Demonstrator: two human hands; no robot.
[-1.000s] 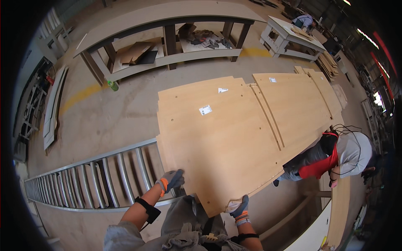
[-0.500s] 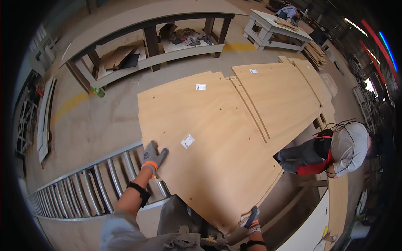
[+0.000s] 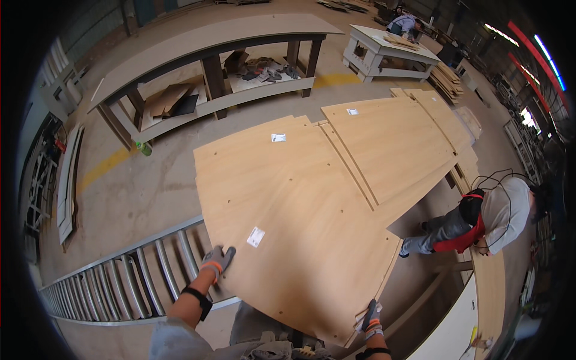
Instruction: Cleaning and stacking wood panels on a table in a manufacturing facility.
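Below, the left hand (image 3: 217, 260) and right hand (image 3: 371, 315), both gloved, grip the near edges of a large tan plywood panel (image 3: 300, 222); its long axis runs away over the metal roller conveyor (image 3: 120, 282).

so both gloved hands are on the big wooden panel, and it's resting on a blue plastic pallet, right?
Not quite. The head view shows the left hand and right hand on the wooden panel, but its near edge lies over a metal roller rack, not a blue plastic pallet.
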